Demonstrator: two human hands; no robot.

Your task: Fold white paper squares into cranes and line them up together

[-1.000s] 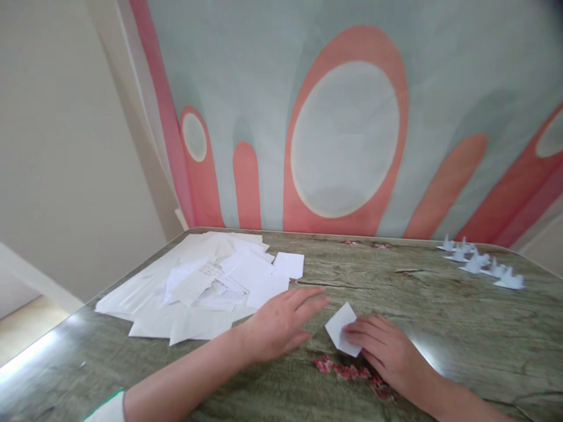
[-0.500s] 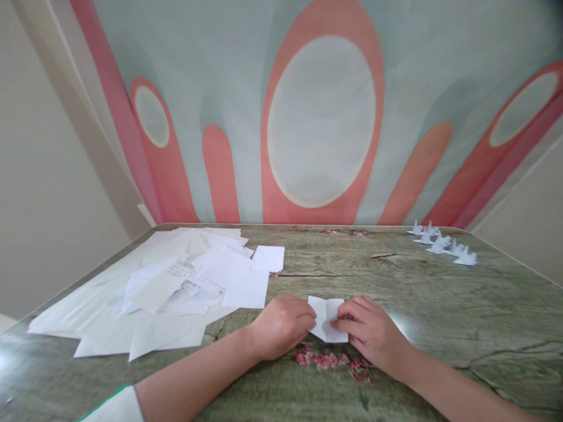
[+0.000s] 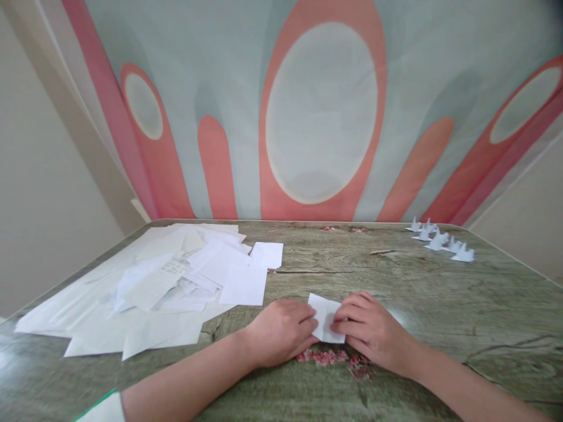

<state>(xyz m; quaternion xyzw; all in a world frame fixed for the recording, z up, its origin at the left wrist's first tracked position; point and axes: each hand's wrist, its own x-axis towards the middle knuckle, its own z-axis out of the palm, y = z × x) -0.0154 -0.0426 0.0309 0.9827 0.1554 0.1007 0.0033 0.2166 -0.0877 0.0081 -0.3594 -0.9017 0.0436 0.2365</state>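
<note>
A small white paper square (image 3: 325, 316) lies on the green wood-grain table (image 3: 440, 316) in front of me. My left hand (image 3: 281, 328) has its fingers curled on the paper's left edge. The paper's right side is pinched by my right hand (image 3: 372, 328), fingers bent over it. The two hands face each other with the paper between them, pressed down on the table.
A loose heap of white paper sheets (image 3: 167, 281) covers the table's left part. Several small folded white paper figures (image 3: 440, 240) stand in a row at the far right. A red flower print (image 3: 329, 356) marks the table near my wrists. A pink-and-grey patterned cloth (image 3: 321, 111) hangs behind.
My left hand went from flat and open beside the paper to curled on its left edge. Both hands now hold the paper, which has turned and lies flatter. The camera swung slightly left.
</note>
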